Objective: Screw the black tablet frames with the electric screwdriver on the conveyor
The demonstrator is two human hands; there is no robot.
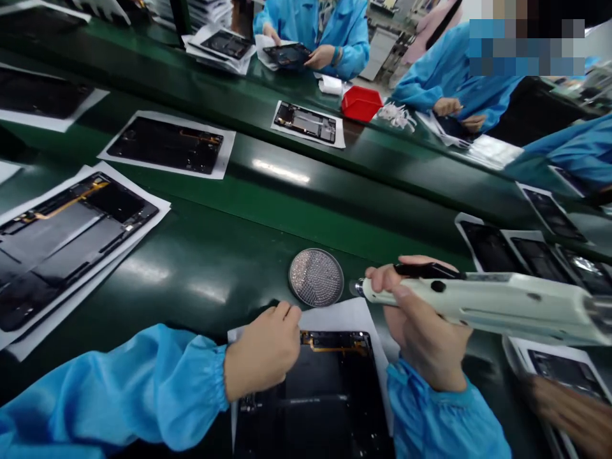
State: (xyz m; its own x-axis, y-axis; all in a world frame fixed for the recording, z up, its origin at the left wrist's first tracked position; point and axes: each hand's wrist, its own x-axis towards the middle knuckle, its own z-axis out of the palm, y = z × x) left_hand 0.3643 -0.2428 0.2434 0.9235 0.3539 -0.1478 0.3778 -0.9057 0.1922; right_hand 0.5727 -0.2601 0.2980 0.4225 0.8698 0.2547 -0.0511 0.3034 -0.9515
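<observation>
A pale green electric screwdriver [497,299] lies in the grip of my right hand [425,331], its tip pointing left toward a round dish [316,277] of tiny metal screws. My left hand [265,347] is closed with fingertips pinched together above the upper left of an opened tablet housing [320,408]; whatever is between the fingers is hidden. The black housing, with an orange flex cable [337,347] along its top, rests on white paper [351,312] in front of me. The dish sits just beyond the paper's far edge.
Stacked tablet housings on paper [76,236] lie at left. More housings [167,143] sit on the green conveyor [268,185]. Across it, co-workers in blue smocks [351,38] handle tablets beside a red bin [362,104]. At lower right another person's blurred hand [568,401] reaches over a tablet.
</observation>
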